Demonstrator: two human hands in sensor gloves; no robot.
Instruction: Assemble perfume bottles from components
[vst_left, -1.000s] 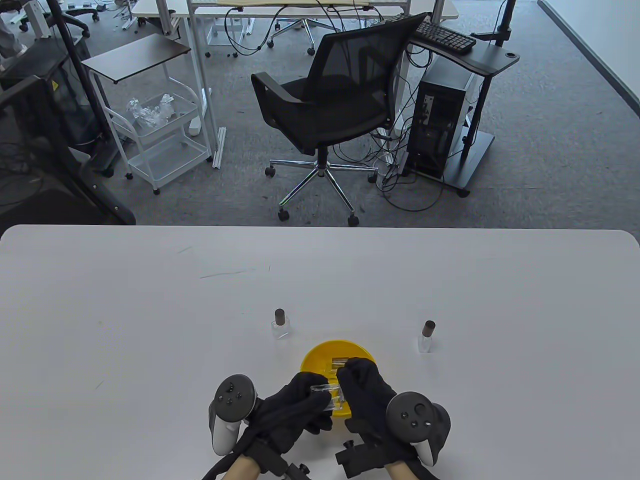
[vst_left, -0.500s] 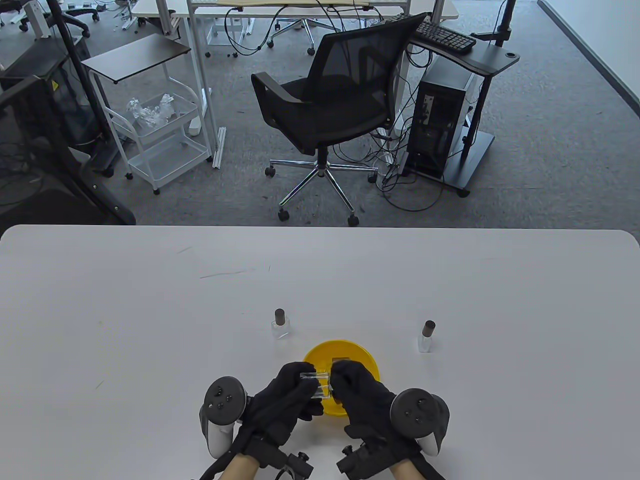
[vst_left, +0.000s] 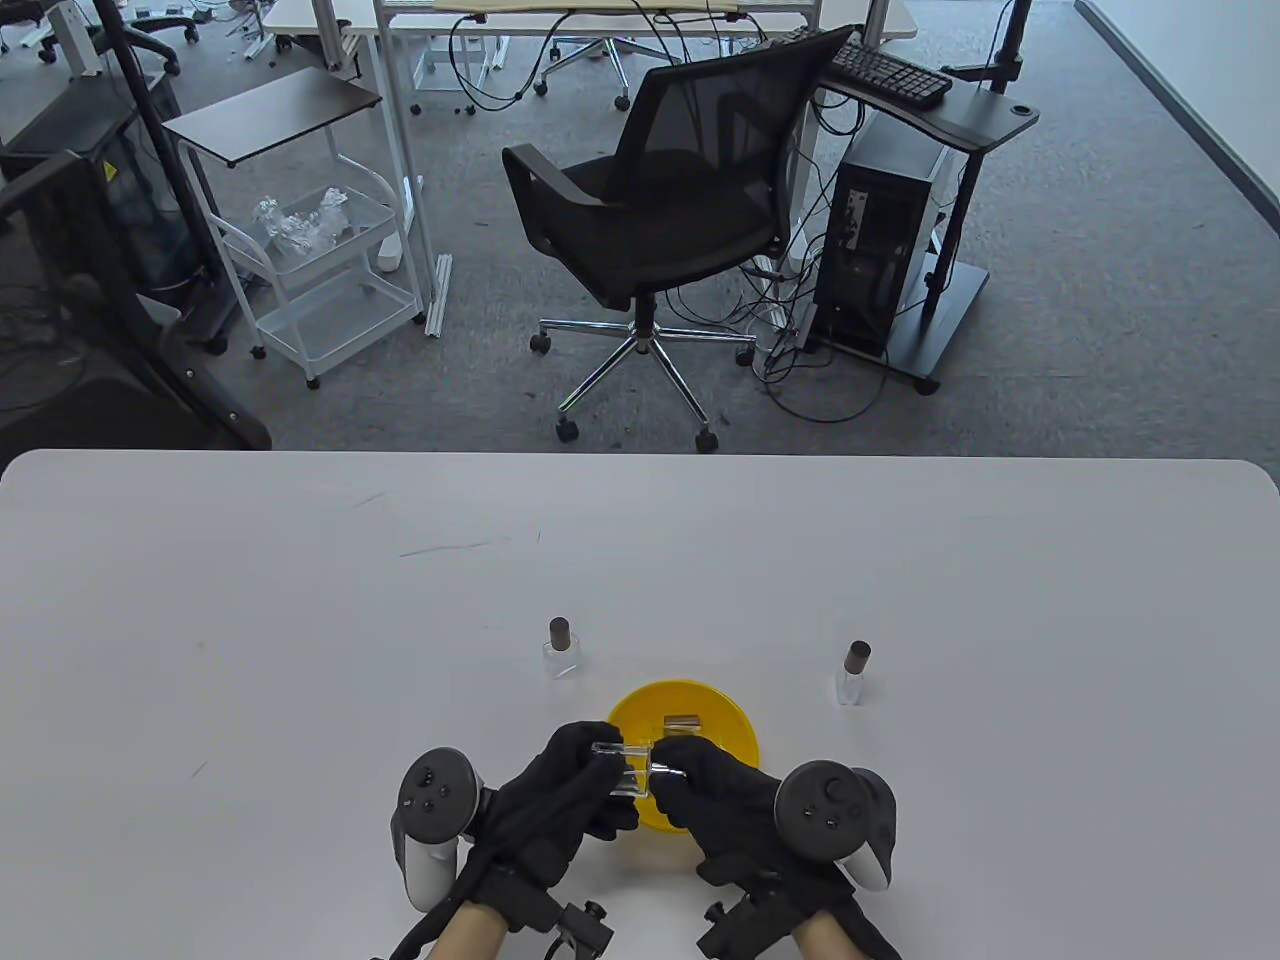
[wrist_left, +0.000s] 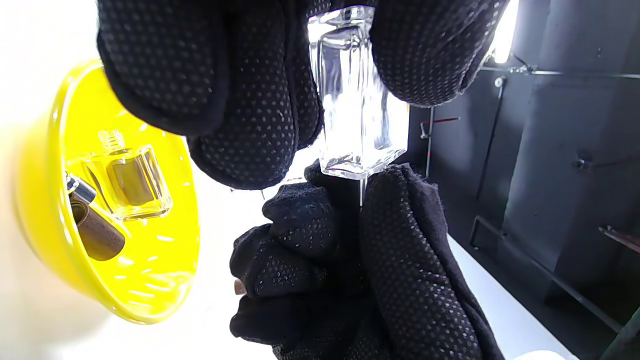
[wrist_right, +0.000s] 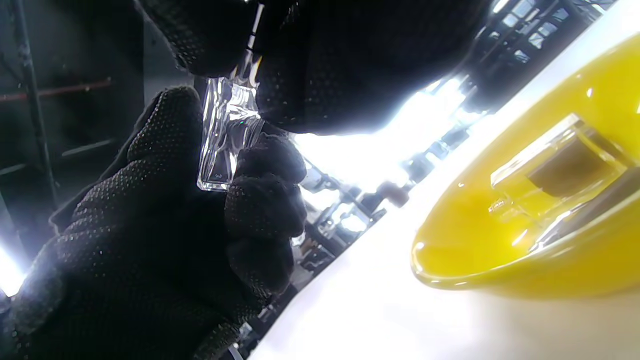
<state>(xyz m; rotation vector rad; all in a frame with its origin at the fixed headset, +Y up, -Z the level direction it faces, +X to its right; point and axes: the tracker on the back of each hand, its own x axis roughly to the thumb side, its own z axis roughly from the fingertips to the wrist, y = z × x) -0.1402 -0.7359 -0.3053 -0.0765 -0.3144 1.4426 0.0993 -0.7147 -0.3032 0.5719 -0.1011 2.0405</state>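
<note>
My left hand (vst_left: 585, 775) grips a clear glass bottle (vst_left: 622, 766) on its side, just above the near rim of the yellow bowl (vst_left: 735, 715). My right hand (vst_left: 690, 775) pinches a part with a thin clear tube (wrist_left: 361, 192) whose tip meets the bottle's end; the part itself is hidden in the glove. In the left wrist view the left fingers (wrist_left: 235, 100) clamp the bottle (wrist_left: 357, 115) above the right hand (wrist_left: 360, 265). The bowl (wrist_left: 45, 200) holds another clear bottle (wrist_left: 130, 180) and a brown cap (wrist_left: 95, 232). The right wrist view shows the held bottle (wrist_right: 225, 135).
Two clear bottles with brown caps stand upright on the white table, one behind the bowl on the left (vst_left: 562, 648), one to the right (vst_left: 853, 675). An office chair (vst_left: 660, 210) stands beyond the table's far edge.
Both hands have shifted a little to the left with the bottle. The right hand has drawn slightly away from the bottle, so the thin tube now shows between the hands.
</note>
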